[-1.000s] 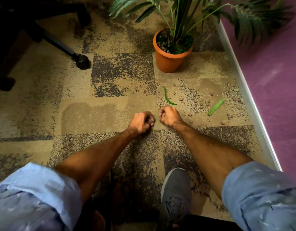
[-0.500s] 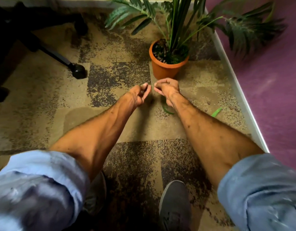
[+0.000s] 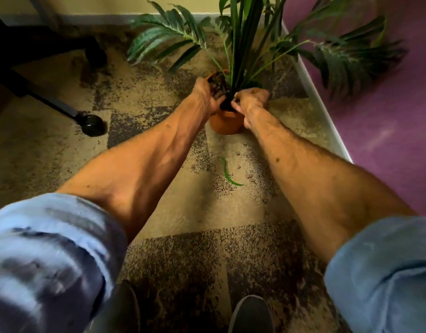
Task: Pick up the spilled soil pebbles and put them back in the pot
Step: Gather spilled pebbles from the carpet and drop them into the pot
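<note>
The orange plant pot (image 3: 225,123) stands on the carpet ahead, holding a tall green plant (image 3: 240,44). Both my hands hover over its rim. My left hand (image 3: 207,96) is at the left edge of the pot; its fingers are blurred and in shadow above the soil. My right hand (image 3: 251,99) is at the right edge, fingers curled together and pointing down at the soil beside the stems. No pebbles show inside either hand. Several spilled soil pebbles (image 3: 249,176) lie on the carpet between my forearms, partly hidden by my right arm.
A fallen green leaf (image 3: 227,174) lies by the pebbles. An office chair base with a caster (image 3: 91,122) stands at the left. A white skirting strip (image 3: 327,118) borders the purple wall on the right. My shoes (image 3: 251,313) are at the bottom.
Both hands have lifted from the carpet near the pebbles and travelled forward to the pot, where they are now over the soil. The view has moved closer to the pot.
</note>
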The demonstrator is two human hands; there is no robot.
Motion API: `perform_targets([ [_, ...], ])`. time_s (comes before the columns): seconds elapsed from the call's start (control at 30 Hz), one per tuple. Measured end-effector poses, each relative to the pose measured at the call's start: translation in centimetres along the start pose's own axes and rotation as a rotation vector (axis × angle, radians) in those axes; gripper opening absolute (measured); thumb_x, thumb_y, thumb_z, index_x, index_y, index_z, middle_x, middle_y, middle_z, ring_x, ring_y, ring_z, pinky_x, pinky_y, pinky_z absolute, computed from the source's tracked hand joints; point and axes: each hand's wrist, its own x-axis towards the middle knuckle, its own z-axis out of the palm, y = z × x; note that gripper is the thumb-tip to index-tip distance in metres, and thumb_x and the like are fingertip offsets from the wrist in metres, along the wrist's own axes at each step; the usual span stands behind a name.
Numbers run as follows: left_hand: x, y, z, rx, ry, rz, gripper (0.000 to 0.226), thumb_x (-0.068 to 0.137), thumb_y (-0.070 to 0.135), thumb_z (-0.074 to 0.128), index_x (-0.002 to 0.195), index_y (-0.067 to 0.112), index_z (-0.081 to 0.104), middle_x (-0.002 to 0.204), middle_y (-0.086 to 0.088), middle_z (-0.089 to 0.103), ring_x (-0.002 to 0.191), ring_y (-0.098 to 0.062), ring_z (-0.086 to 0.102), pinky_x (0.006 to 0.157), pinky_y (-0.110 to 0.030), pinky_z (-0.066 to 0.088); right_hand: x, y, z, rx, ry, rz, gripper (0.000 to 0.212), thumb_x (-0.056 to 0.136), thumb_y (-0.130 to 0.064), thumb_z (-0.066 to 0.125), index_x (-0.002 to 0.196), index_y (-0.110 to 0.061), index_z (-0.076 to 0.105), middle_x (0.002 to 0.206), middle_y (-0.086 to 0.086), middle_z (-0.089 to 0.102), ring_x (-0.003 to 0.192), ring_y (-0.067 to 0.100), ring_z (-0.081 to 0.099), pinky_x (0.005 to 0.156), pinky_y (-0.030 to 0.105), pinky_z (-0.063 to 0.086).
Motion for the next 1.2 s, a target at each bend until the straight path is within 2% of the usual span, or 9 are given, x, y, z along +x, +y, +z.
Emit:
perform_targets([
  [0.03, 0.1, 0.0, 0.0, 0.015, -0.007, 0.005, 0.051, 0.113, 0.026, 0.018, 0.086, 0.005, 0.056, 0.083, -0.013, 0.058, 0.073, -0.024, 0.056, 0.088, -0.034, 0.061, 0.5, 0.1, 0.0, 0.001, 0.020, 0.003, 0.029, 0.096, 0.019, 0.054, 0.075, 0.000, 0.054, 0.071, 0.011, 0.055, 0.062, 0.021, 0.055, 0.079, 0.048, 0.063],
  [0.07, 0.2, 0.1, -0.1, 0.029, -0.012, 0.004, 0.051, 0.112, 0.025, 0.017, 0.083, 0.005, 0.055, 0.081, -0.013, 0.058, 0.071, -0.025, 0.055, 0.045, -0.028, 0.031, 1.0, 0.2, -0.1, -0.018, 0.046, -0.011, 0.022, 0.096, 0.017, 0.055, 0.082, 0.001, 0.057, 0.074, 0.013, 0.059, 0.064, 0.025, 0.058, 0.079, 0.051, 0.063],
  [0.1, 0.2, 0.1, -0.2, 0.027, -0.026, -0.001, 0.050, 0.111, 0.022, 0.017, 0.080, 0.006, 0.053, 0.077, -0.014, 0.059, 0.069, -0.026, 0.053, 0.084, -0.035, -0.013, 1.3, 0.5, -0.2, -0.060, 0.072, -0.035, 0.016, 0.097, 0.013, 0.056, 0.086, 0.001, 0.060, 0.078, 0.015, 0.063, 0.068, 0.028, 0.063, 0.078, 0.052, 0.063],
  [0.13, 0.4, 0.1, -0.5, 0.015, -0.038, -0.007, 0.050, 0.111, 0.020, 0.017, 0.079, 0.006, 0.052, 0.073, -0.014, 0.061, 0.068, -0.026, 0.053, 0.047, -0.025, 0.048, 1.6, 0.8, -0.4, -0.103, 0.093, -0.063, 0.013, 0.097, 0.009, 0.056, 0.089, 0.001, 0.063, 0.082, 0.016, 0.066, 0.071, 0.029, 0.067, 0.077, 0.049, 0.065],
  [0.17, 0.5, 0.1, -0.8, -0.024, -0.049, -0.013, 0.049, 0.112, 0.018, 0.017, 0.079, 0.006, 0.053, 0.073, -0.015, 0.064, 0.070, -0.027, 0.054, 0.106, -0.039, 0.053, 1.8, 1.1, -0.7, -0.139, 0.104, -0.085, 0.013, 0.097, 0.005, 0.057, 0.091, 0.001, 0.067, 0.084, 0.016, 0.069, 0.073, 0.028, 0.072, 0.076, 0.045, 0.066],
  [0.37, 0.9, -0.3, -2.1, -0.224, -0.147, 0.028, 0.053, 0.112, 0.018, 0.020, 0.149, 0.000, 0.053, 0.157, -0.017, 0.052, 0.150, -0.027, 0.046, 0.129, -0.035, 0.032, 1.6, 2.6, -1.9, -0.118, 0.114, -0.193, 0.028, 0.086, 0.011, 0.058, 0.071, -0.011, 0.066, 0.073, 0.010, 0.072, 0.057, 0.014, 0.075, 0.073, 0.048, 0.068],
  [0.63, -2.4, -6.4, -7.4, 0.595, 0.242, 0.706, 0.032, 0.103, 0.012, 0.051, 0.113, 0.007, 0.081, 0.113, -0.012, 0.080, 0.115, -0.031, 0.073, 0.102, -0.043, 0.056, -7.9, 10.3, -2.1, -0.398, 0.070, -0.222, 0.019, 0.084, -0.020, 0.063, 0.074, -0.035, 0.067, 0.080, 0.003, 0.077, 0.083, 0.038, 0.076, 0.077, 0.057, 0.062],
  [0.97, -5.6, -12.0, -22.5, 1.977, -0.138, 0.621, 0.060, 0.114, 0.037, 0.026, 0.169, 0.012, 0.020, 0.176, -0.010, 0.017, 0.165, -0.026, 0.012, 0.133, -0.046, 0.015, -18.4, 20.0, -7.1, -1.206, -0.792, -0.164, 0.013, 0.089, -0.017, 0.064, 0.089, -0.027, 0.074, 0.074, -0.002, 0.079, 0.056, 0.014, 0.073, 0.050, 0.027, 0.056],
  [1.2, -7.1, -11.8, -26.6, 2.055, -0.167, 0.403, 0.068, 0.113, 0.045, 0.024, 0.170, 0.024, -0.007, 0.177, -0.004, -0.010, 0.166, -0.028, -0.004, 0.133, -0.056, 0.006, -23.3, 24.1, -8.0, -1.492, -1.270, -0.367, 0.035, 0.088, -0.042, 0.081, 0.112, -0.021, 0.067, 0.074, -0.014, 0.057, 0.064, 0.008, 0.053, 0.063, 0.028, 0.047],
])
